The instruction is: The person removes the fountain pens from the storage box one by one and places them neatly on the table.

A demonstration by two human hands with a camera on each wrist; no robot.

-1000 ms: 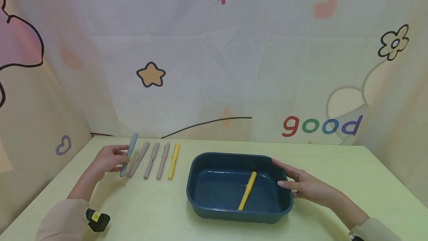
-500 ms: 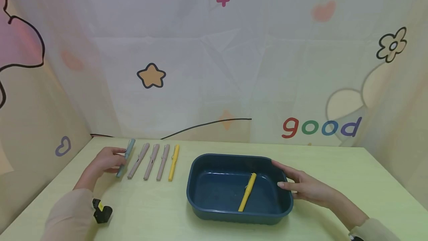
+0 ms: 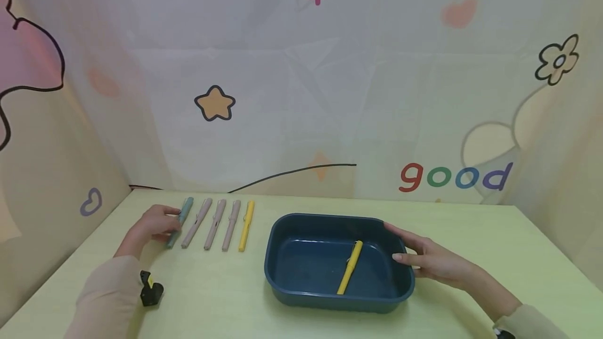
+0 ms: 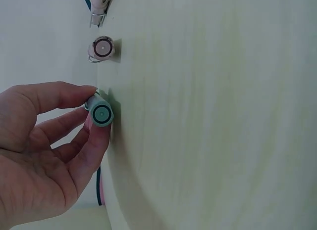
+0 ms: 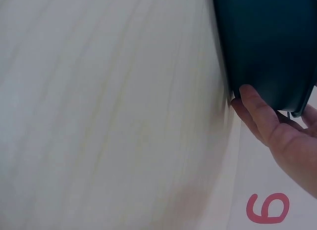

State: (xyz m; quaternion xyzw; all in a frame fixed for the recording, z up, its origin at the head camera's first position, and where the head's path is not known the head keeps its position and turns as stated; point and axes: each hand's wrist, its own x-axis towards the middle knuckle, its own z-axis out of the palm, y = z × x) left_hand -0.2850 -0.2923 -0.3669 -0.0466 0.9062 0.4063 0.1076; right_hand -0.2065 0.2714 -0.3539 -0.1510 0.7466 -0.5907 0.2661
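My left hand pinches a blue-green pen at the left end of a row of pens, low over or on the table. In the left wrist view, thumb and fingers are around the same pen, seen end-on. Beside it lie three pinkish-grey pens, the nearest, then a yellow pen. With its thumb over the rim and fingers along the outside, my right hand grips the right end of a dark blue box. Another yellow pen lies tilted inside the box.
The pale yellow-green table carries everything. A patterned cloth backdrop rises along its far edge and both sides. A small black device sits at the left sleeve.
The left hand has lowered the blue-green pen towards the table, beside the pinkish-grey pens, and the left forearm has shifted rightward. The right hand and box stay in place.
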